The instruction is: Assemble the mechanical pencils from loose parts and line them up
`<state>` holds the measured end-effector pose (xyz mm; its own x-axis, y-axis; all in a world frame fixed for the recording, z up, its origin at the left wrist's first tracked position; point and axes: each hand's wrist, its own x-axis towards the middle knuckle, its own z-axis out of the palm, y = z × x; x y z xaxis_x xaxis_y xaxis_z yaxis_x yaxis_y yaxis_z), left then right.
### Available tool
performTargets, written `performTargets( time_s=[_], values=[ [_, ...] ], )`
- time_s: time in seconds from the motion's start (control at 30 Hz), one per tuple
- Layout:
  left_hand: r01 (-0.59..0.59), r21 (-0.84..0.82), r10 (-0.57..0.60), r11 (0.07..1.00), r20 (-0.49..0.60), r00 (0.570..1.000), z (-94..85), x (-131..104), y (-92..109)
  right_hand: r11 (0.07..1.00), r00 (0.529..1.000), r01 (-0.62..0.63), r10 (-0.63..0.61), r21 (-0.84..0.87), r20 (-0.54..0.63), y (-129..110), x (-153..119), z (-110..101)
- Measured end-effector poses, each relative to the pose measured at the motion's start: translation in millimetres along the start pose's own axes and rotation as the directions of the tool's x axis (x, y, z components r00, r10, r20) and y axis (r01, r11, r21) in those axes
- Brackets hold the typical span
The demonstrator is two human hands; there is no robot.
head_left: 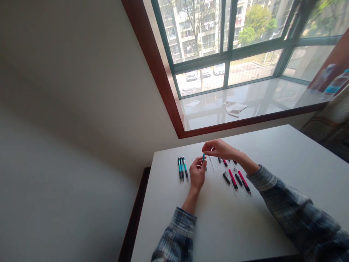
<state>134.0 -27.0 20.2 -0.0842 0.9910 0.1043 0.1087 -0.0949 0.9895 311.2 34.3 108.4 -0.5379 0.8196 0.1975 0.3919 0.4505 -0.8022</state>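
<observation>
My left hand is closed around a teal pen barrel, which stands upright between its fingertips. Just above the barrel's top end, my right hand has its thumb and fingers pinched together; whatever they hold is too small to make out. Left of my hands lie several assembled teal and black pens, side by side. Below my right hand are pink pen barrels, black pen parts and thin white refills. Another thin white refill lies between my hands.
Everything lies on a white table against the wall. Beyond its far edge is a window sill with a crumpled white cloth or paper on it. Plastic bottles stand at the sill's right end. A curtain hangs at right.
</observation>
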Motion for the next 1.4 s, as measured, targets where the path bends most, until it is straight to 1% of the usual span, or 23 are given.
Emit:
performTargets(
  time_s=[0.37, 0.47, 0.53, 0.57, 0.67, 0.77, 0.87, 1.0, 1.1, 1.4],
  values=[
    [-0.012, 0.001, 0.012, 1.000, -0.002, 1.000, -0.1, 0, 0, 0.998, 0.999, 0.021, -0.019, -0.062, 0.028, 4, 1, 0],
    [-0.001, 0.000, 0.001, 1.000, -0.009, 1.000, 0.4, 0, 1, 0.991, 1.000, -0.007, 0.005, -0.134, -0.014, 4, 1, -1],
    [0.000, 0.000, 0.000, 1.000, -0.017, 1.000, 0.9, 0, 2, 0.963, 0.998, -0.066, 0.057, -0.261, -0.040, 7, 1, -2],
    [-0.002, 0.002, 0.002, 1.000, -0.021, 1.000, 1.2, 0, 2, 0.935, 0.994, -0.109, 0.100, -0.338, -0.045, 9, 0, -2],
    [-0.010, 0.019, 0.011, 1.000, -0.022, 1.000, 1.9, 0, 3, 0.810, 0.959, -0.263, 0.278, -0.524, -0.052, 17, 0, 1],
    [-0.007, 0.036, 0.008, 0.999, -0.013, 1.000, 2.2, 0, 5, 0.715, 0.905, -0.352, 0.425, -0.604, -0.025, 21, -1, 7],
    [-0.001, 0.043, 0.001, 0.999, -0.010, 1.000, 2.8, 0, 8, 0.676, 0.873, -0.376, 0.488, -0.634, 0.002, 21, -2, 16],
    [-0.004, 0.043, 0.004, 0.999, -0.010, 1.000, 3.9, 1, 11, 0.645, 0.854, -0.394, 0.521, -0.655, -0.001, 19, -2, 26],
    [-0.008, 0.044, 0.009, 0.999, -0.014, 1.000, 4.4, 1, 12, 0.630, 0.848, -0.405, 0.530, -0.663, -0.014, 18, -2, 29],
    [-0.013, 0.034, 0.014, 0.999, -0.018, 1.000, 4.8, 1, 13, 0.644, 0.871, -0.383, 0.490, -0.662, -0.027, 10, -2, 31]
  ],
)
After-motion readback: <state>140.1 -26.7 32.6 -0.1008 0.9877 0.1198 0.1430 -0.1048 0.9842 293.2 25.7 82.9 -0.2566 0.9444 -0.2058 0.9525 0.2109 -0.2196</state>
